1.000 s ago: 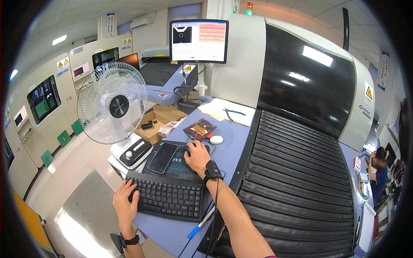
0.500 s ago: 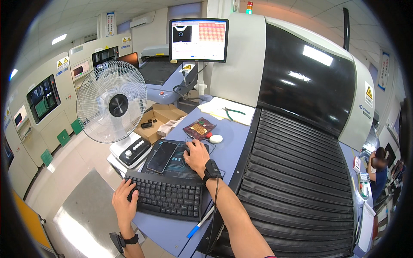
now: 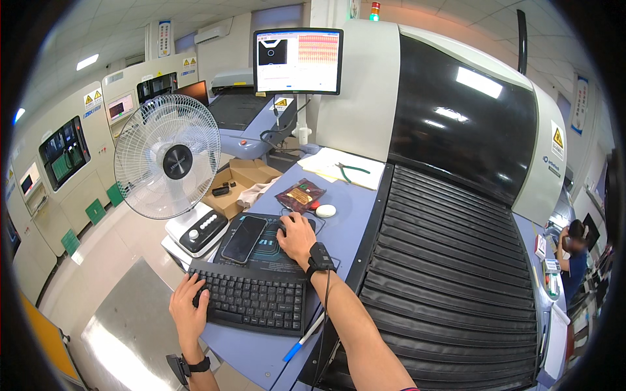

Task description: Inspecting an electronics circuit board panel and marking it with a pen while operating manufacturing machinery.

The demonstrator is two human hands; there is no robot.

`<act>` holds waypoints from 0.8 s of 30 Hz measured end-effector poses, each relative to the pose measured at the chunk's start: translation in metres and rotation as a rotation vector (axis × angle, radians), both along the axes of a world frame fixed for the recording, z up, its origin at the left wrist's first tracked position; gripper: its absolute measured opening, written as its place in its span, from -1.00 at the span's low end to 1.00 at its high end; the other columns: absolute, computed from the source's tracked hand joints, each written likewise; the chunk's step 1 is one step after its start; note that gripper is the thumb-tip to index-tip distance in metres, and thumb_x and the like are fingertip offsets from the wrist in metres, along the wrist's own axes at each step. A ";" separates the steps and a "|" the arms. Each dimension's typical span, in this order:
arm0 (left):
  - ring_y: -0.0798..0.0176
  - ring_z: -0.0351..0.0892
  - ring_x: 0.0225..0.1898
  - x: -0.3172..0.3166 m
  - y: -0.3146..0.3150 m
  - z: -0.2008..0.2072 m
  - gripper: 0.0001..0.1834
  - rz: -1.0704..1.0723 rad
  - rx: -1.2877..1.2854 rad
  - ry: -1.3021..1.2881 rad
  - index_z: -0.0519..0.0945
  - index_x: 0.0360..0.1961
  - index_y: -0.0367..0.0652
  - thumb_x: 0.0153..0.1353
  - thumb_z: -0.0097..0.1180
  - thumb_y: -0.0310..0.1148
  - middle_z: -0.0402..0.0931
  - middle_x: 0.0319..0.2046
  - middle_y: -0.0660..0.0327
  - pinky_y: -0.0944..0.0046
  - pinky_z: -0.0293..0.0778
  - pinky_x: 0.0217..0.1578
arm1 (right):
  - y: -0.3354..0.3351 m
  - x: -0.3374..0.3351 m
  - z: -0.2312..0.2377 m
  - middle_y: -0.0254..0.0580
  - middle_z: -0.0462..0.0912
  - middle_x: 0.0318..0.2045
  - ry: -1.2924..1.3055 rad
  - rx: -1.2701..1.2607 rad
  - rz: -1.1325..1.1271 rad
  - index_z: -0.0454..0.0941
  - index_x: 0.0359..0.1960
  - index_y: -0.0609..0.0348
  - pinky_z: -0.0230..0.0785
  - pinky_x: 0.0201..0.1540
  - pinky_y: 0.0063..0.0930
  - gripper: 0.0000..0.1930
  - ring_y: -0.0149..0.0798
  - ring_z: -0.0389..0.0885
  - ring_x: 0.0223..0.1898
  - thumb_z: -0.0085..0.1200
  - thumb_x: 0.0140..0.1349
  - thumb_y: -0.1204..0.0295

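Observation:
My left hand [image 3: 189,306] rests on the left end of a black keyboard [image 3: 261,301], its fingers apart over the keys and nothing in its grasp. Farther right, my right hand [image 3: 297,237] is curled over a dark computer mouse [image 3: 283,226], which the fingers mostly hide. The mouse sits on a dark patterned mouse pad [image 3: 270,257]. Left of that hand, a black smartphone [image 3: 244,239] lies face up on the pad. Beyond the keyboard stands a lit monitor [image 3: 298,62], showing a dark image with a small circle and a red-orange striped panel.
A white fan [image 3: 171,156] stands left, beside an open cardboard box [image 3: 251,171]. Behind the mouse lie a dark red packet [image 3: 300,195] and a white round object [image 3: 325,211]. Green-handled pliers [image 3: 353,171] rest on paper; a blue-capped pen [image 3: 302,339] lies near. A large machine's ribbed black cover [image 3: 450,280] fills the right.
The whole view has shifted very slightly left. Both hands keep their places on the keyboard and the mouse.

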State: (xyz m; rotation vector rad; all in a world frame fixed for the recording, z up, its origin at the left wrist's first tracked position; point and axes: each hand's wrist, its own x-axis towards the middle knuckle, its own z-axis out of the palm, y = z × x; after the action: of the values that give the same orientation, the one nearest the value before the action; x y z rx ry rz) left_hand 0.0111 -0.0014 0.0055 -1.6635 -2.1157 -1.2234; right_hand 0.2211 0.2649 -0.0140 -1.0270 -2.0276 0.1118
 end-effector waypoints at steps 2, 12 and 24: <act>-0.06 0.45 0.28 0.000 0.000 0.000 -0.69 0.000 0.001 0.002 0.72 -0.11 -0.18 0.26 0.16 -0.22 0.63 0.09 0.07 -0.05 0.27 0.26 | 0.001 0.000 0.000 0.10 0.54 0.03 -0.002 0.009 -0.004 0.58 -0.04 0.20 0.42 0.15 -0.05 -0.66 0.15 0.51 0.09 0.17 0.15 0.36; -0.05 0.46 0.27 0.001 0.000 0.000 -0.72 0.000 0.016 0.002 0.72 -0.11 -0.17 0.23 0.18 -0.28 0.63 0.09 0.08 -0.03 0.29 0.24 | 0.001 -0.002 -0.002 0.08 0.54 0.02 -0.007 0.004 -0.013 0.58 -0.04 0.18 0.42 0.14 -0.05 -0.67 0.15 0.51 0.09 0.17 0.16 0.35; -0.06 0.47 0.26 0.000 0.000 0.001 -0.71 -0.003 0.015 0.013 0.72 -0.11 -0.18 0.23 0.18 -0.26 0.63 0.08 0.08 -0.03 0.29 0.23 | 0.001 0.000 0.001 0.03 0.53 0.06 -0.039 -0.031 -0.010 0.59 0.01 0.16 0.39 0.19 -0.11 -0.64 0.12 0.50 0.10 0.20 0.18 0.35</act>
State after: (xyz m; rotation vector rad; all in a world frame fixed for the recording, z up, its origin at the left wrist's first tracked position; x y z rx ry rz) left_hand 0.0115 -0.0016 0.0062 -1.6644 -2.0925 -1.2228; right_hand 0.2210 0.2661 -0.0130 -1.0663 -2.0615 0.1189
